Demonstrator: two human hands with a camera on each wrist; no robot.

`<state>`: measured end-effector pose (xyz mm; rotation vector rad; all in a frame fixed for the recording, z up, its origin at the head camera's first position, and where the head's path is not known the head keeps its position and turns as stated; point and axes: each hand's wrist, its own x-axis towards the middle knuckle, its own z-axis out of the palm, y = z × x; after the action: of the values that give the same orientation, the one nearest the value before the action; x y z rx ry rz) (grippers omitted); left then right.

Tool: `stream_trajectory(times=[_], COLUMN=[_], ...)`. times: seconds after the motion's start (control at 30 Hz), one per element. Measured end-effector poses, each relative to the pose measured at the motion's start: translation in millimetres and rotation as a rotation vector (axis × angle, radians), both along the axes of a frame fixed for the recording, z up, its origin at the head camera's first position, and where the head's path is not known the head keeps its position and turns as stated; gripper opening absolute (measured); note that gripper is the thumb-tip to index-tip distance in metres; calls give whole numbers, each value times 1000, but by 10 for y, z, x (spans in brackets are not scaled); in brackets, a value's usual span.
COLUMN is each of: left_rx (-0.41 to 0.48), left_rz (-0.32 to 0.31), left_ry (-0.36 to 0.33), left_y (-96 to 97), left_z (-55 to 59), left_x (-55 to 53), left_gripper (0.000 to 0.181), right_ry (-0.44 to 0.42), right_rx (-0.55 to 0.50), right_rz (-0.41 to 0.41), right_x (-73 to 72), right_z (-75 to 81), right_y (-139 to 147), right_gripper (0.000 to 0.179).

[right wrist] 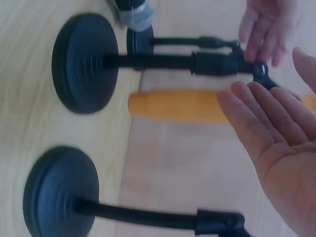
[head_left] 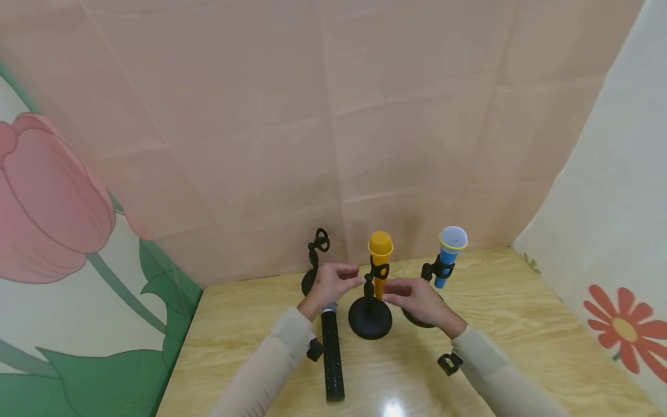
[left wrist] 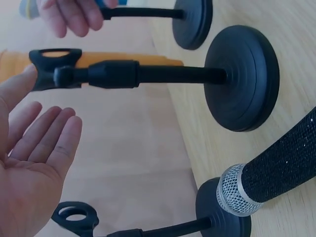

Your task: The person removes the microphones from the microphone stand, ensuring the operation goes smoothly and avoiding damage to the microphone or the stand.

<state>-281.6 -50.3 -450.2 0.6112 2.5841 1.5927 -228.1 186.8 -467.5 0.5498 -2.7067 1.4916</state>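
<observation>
An orange toy microphone (head_left: 381,249) sits upright in the clip of the middle black stand (head_left: 370,318). To the left of that stand is my left hand (head_left: 334,284), its fingers extended and nothing held; in the left wrist view the thumb is close to the clip (left wrist: 57,69). On the other side, my right hand (head_left: 417,298) has its fingers stretched toward the orange handle (right wrist: 177,105). Whether the fingertips touch the handle I cannot tell. Below my left hand a black glittery microphone (head_left: 332,359) with a silver mesh head (left wrist: 238,190) lies on the table.
A blue toy microphone (head_left: 449,255) leans in the right-hand stand, whose base is partly behind my right hand. Back left, another black stand (head_left: 319,240) has a bare clip. All stand on a wooden table (head_left: 250,347) against a pink cloth backdrop (head_left: 271,145).
</observation>
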Motion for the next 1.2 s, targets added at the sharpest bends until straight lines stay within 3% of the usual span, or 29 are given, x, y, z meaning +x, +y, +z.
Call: stream_trajectory(times=[0.3, 0.6, 0.97, 1.2], left_rx=[-18, 4, -14, -32], left_rz=[-15, -3, -4, -11], left_ry=[4, -13, 88, 100], left_y=[127, 209, 232, 265], left_z=[-32, -64, -97, -90], left_x=[6, 9, -11, -25], left_gripper=[35, 35, 27, 22], right_ry=[21, 25, 34, 14], right_rx=[29, 34, 79, 49], right_rz=[-55, -61, -60, -52], right_x=[-142, -246, -382, -428], right_z=[110, 170, 173, 199], right_y=[274, 328, 274, 267], right_gripper=[42, 44, 40, 41])
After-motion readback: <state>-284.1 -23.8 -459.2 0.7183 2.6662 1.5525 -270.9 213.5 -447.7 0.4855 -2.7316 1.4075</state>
